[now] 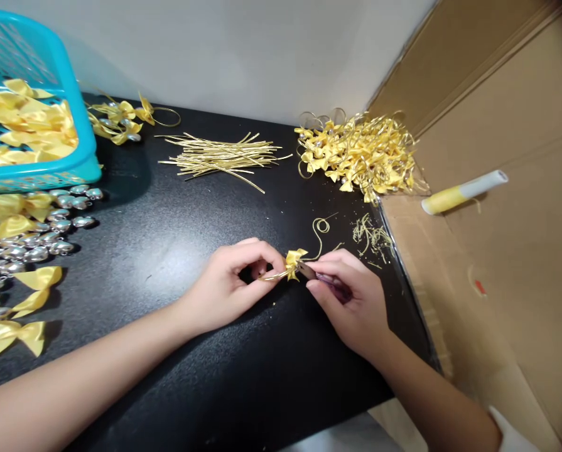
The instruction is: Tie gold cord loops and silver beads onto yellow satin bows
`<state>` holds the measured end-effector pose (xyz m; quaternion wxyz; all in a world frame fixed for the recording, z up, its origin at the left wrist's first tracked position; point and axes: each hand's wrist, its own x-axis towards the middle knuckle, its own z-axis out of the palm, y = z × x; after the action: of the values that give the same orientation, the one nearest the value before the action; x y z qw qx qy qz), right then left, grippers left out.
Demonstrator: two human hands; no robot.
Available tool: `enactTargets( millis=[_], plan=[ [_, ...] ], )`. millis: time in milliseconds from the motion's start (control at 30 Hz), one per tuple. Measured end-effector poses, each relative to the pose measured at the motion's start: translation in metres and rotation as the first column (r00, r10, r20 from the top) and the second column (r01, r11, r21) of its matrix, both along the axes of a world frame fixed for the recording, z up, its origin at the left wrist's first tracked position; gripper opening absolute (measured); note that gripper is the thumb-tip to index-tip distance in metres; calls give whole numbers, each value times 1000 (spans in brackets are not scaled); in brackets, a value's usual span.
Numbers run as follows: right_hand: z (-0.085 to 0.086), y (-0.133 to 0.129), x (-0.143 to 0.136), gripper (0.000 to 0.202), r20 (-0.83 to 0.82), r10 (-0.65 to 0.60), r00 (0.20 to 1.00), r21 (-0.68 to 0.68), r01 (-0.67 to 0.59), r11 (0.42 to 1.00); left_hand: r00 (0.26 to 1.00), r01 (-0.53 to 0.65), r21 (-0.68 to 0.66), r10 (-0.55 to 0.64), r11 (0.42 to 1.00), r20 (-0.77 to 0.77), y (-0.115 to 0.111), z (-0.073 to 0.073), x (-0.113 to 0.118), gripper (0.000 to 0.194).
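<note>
Black tabletop [167, 251] against a pale wall [243, 50]: left hand [224, 285] pinches a yellow ribbon bow [293, 260]; right hand [351, 301] grips a small tool [309, 271].

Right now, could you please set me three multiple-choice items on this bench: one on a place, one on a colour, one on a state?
1. Where does the loose bundle of gold strips lie?
A. inside the basket
B. on the black table top, near the wall
C. on the cardboard

2. What colour is the plastic basket?
A. red
B. white
C. turquoise

3. How is the small yellow bow held?
A. pinched between both hands
B. lying untouched on the table
C. hanging from the wall

Answers:
1 B: the strips rest on the black table, between the basket and the heap of finished bows.
2 C: its mesh walls and rim are turquoise.
3 A: the left hand and right hand meet at the bow, fingertips closed on it.
</note>
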<state>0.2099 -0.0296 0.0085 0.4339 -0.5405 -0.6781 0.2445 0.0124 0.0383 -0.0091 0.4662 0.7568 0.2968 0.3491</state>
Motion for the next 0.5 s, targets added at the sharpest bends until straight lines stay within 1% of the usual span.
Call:
enactTargets(
  millis=[167, 500],
  plan=[
    [0, 1, -2, 11, 13, 5, 1000, 16, -5, 1000, 1000, 5, 26, -5, 1000, -19, -1, -2, -1, 9],
    [-1, 1, -1, 10, 40, -21, 999, 21, 20, 1000, 998, 5, 13, -4, 1000, -55, -1, -1, -1, 9]
  ],
)
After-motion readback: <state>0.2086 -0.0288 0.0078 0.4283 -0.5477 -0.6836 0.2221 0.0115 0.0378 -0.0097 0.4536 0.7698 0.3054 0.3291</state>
